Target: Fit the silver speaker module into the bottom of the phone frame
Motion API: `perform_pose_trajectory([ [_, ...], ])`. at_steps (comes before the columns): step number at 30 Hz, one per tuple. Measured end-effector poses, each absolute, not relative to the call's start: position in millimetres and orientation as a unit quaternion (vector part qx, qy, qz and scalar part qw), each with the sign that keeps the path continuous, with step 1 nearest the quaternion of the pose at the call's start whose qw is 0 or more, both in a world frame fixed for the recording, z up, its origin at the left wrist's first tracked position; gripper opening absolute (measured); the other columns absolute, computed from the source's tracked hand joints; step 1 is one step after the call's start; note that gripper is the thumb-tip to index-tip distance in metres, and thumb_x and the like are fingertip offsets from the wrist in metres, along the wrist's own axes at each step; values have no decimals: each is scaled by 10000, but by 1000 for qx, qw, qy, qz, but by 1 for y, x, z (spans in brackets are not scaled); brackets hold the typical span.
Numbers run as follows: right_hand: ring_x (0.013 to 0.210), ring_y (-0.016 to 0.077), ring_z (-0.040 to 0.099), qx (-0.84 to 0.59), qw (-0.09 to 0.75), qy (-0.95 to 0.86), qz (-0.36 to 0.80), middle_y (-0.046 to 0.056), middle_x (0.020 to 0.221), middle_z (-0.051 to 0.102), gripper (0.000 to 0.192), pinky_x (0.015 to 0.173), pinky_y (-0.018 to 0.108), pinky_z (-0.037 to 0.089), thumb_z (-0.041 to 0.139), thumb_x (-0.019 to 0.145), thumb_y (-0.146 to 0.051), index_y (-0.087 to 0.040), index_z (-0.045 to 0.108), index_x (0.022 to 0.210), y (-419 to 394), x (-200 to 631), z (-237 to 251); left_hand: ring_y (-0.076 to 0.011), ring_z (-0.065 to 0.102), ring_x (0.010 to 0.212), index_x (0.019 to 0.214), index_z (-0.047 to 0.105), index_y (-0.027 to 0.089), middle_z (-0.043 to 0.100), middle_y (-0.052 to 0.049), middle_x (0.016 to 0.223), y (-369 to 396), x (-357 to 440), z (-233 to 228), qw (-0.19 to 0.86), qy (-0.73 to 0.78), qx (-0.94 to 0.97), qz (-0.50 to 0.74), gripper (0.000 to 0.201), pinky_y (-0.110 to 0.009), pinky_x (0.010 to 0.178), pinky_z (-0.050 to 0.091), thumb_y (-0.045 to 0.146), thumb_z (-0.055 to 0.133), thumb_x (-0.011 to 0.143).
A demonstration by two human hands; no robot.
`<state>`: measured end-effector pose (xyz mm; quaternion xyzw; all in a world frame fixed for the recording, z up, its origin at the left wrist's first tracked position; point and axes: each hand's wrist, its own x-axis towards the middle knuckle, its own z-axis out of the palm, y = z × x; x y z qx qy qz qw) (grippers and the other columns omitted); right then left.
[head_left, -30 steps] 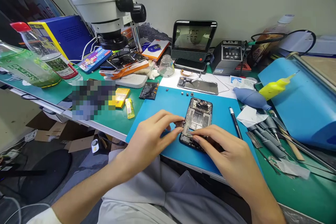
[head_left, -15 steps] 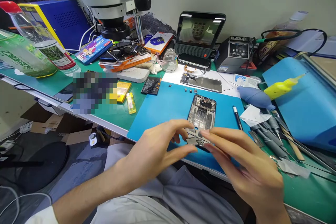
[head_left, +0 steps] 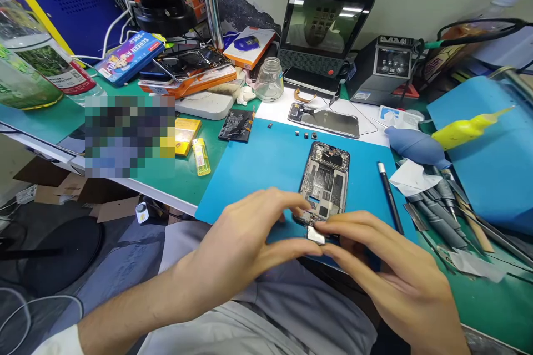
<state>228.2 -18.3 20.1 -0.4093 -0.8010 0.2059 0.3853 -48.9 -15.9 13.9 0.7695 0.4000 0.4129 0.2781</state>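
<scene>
I have both hands low at the near edge of the blue mat (head_left: 258, 172), just in front of the opened phone (head_left: 326, 182). My left hand (head_left: 245, 233) and my right hand (head_left: 387, 266) meet on a small silvery part (head_left: 316, 235): the fingertips of both are pinched on it, left thumb and forefinger from the left, right forefinger and thumb from the right. The part sits at the phone's near end, just above the mat; I cannot tell whether it touches the phone.

The phone lies flat on the mat with its back off, boards and shields exposed, long axis running away from me. Beyond it, 3 tiny dark parts (head_left: 305, 135) sit in a row near the mat's far edge, and a removed back panel (head_left: 323, 120) lies on the white sheet behind them. A black pen-like tool (head_left: 388, 194) lies on the mat to the right of the phone, close beside it but apart. Further right on the green surface (head_left: 200, 183) are a bunch of screwdrivers (head_left: 437, 208) and a blue air blower (head_left: 412, 146). A yellow lighter (head_left: 200, 156) lies left of the mat.
</scene>
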Motion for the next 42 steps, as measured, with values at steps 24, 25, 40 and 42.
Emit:
perform_pose_trajectory([
  [24,1018,107,811,-509,408,-739,167,-57,1334,869,125,812,190,613,824,1321,-367,-412,890,1418,-27,223,7,-94,798,964,1330,894,255,943,70,1209,10,-47,22,384,429,731,367,79,-196,821,574,237,835,1280],
  [25,1011,103,807,-509,409,-738,169,-61,1328,867,120,811,187,609,827,1321,-376,-414,890,1416,-28,222,8,-86,793,942,1328,904,263,944,77,1193,10,-49,23,397,428,724,368,73,-183,792,570,258,853,1276],
  [40,969,112,783,-527,427,-711,185,-55,1282,849,93,824,194,628,885,1287,-416,-398,898,1377,-29,224,7,-94,873,1154,1200,959,246,969,53,1235,23,-48,23,445,395,712,373,123,-169,1015,600,146,888,1214],
  [42,931,102,746,-525,421,-713,196,-60,1270,835,120,801,190,616,888,1285,-408,-410,898,1404,-28,224,6,-93,890,1138,1208,965,249,980,59,1231,27,-47,24,455,399,705,370,125,-167,1009,605,160,879,1220],
])
